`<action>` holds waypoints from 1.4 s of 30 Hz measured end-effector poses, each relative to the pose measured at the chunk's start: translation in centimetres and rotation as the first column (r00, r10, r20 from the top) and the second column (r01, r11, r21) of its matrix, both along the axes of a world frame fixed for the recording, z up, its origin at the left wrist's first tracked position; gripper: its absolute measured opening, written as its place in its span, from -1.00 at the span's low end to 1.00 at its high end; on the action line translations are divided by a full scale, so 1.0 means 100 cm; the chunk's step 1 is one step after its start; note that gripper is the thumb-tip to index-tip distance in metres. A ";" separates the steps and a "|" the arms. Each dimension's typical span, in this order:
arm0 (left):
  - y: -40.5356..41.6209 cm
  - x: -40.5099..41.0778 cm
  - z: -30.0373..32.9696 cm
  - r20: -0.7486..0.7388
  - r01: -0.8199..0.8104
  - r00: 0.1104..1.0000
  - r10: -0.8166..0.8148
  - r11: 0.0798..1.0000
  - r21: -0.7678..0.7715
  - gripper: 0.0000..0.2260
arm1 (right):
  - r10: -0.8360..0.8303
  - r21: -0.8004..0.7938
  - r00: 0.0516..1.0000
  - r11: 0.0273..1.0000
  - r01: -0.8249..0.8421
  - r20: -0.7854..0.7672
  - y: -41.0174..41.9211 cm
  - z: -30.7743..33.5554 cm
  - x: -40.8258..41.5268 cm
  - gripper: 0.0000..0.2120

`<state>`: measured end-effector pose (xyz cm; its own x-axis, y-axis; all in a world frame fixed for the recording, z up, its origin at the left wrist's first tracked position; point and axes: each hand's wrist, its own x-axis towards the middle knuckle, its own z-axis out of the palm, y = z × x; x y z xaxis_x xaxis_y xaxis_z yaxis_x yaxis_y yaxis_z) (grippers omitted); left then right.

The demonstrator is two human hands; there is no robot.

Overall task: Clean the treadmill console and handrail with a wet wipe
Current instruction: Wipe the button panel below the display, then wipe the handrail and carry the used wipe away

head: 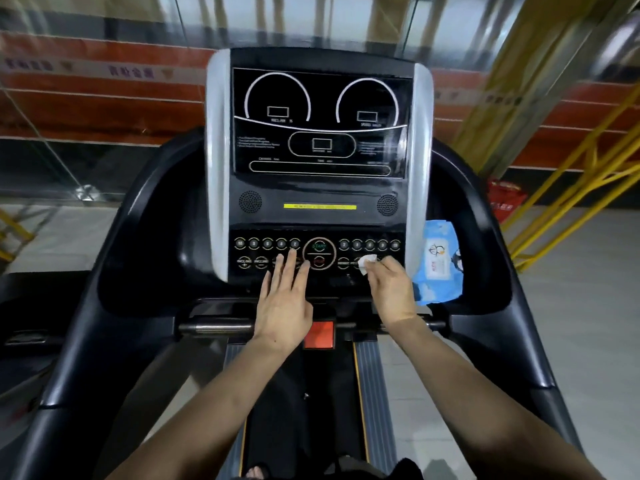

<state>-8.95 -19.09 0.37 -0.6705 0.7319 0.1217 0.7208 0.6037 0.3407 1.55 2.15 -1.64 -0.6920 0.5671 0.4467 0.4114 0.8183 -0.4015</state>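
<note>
The right hand [389, 285] pinches the wet wipe [366, 264] on the console's [318, 188] lower right buttons; the flat, open left hand [282, 303] risks pressing START [319, 246].

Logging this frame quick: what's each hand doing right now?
Left hand: open, straight fingers on the button panel.
Right hand: holding a wet wipe against the buttons.

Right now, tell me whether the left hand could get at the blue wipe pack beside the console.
Probably not easily. The wipe pack lies in the right tray, beyond the right hand holding the wet wipe on the buttons. The left hand rests flat near the centre buttons and would have to cross that arm.
</note>
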 end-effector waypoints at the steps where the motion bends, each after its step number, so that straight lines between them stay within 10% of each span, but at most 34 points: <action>1: 0.007 0.007 0.000 -0.003 -0.001 1.000 0.001 1.000 0.002 -0.30 | -0.025 -0.012 1.000 1.000 0.025 -0.005 0.011 0.000 0.008 -0.87; 23: 0.037 0.143 0.003 0.044 0.000 0.999 0.000 1.000 -0.001 -0.39 | -0.025 -0.421 0.997 0.907 -0.006 -0.069 0.002 0.025 0.150 -0.90; 34: -0.037 0.296 0.001 0.025 0.318 0.947 -0.320 0.946 0.068 -0.48 | -0.303 -0.250 0.935 0.935 0.253 -0.185 -0.129 0.054 0.348 -0.93; 42: -0.054 0.455 -0.004 0.100 0.644 0.757 -0.645 0.763 0.051 -0.46 | -0.705 -0.259 0.702 0.700 0.665 -0.104 -0.230 0.043 0.560 -0.89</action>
<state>36.60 -24.47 -0.07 -0.0498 0.9946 0.0909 0.8972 0.0046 0.4416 57.51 -20.86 2.70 0.0059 0.9352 0.3541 0.7304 0.2378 -0.6402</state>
